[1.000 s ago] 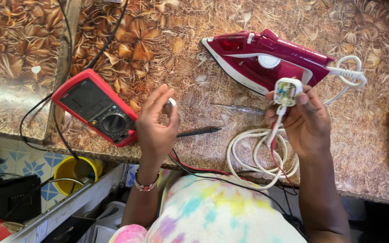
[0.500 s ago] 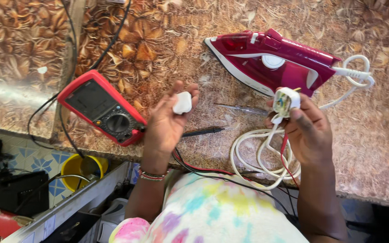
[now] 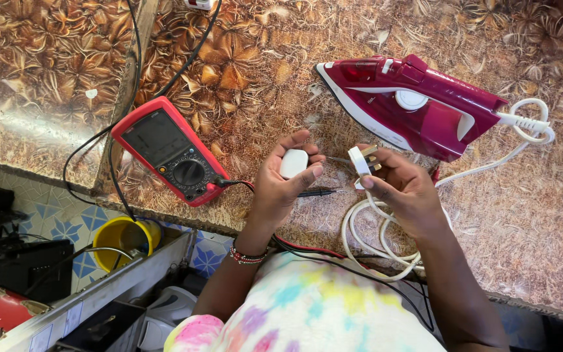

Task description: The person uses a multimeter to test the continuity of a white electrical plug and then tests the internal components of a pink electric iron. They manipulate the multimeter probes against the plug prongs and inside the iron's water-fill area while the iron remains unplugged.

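My left hand (image 3: 281,186) holds a small white plug cover (image 3: 293,163) between thumb and fingers, over the patterned brown worktop (image 3: 262,72). My right hand (image 3: 405,189) grips the white plug body (image 3: 362,161), its brass pins pointing up and right. The plug's white cord (image 3: 373,228) coils under my right hand and runs up to a dark red steam iron (image 3: 418,104) lying just beyond my hands. A thin black probe (image 3: 317,192) lies on the worktop between my hands.
A red multimeter (image 3: 171,151) lies left of my left hand, with black and red leads trailing off the worktop edge. A yellow container (image 3: 122,241) and dark equipment sit below the worktop at the left.
My left hand has moved the cover toward my right hand. My right hand has turned the plug and lowered it toward the left, closing the gap between the two pieces.
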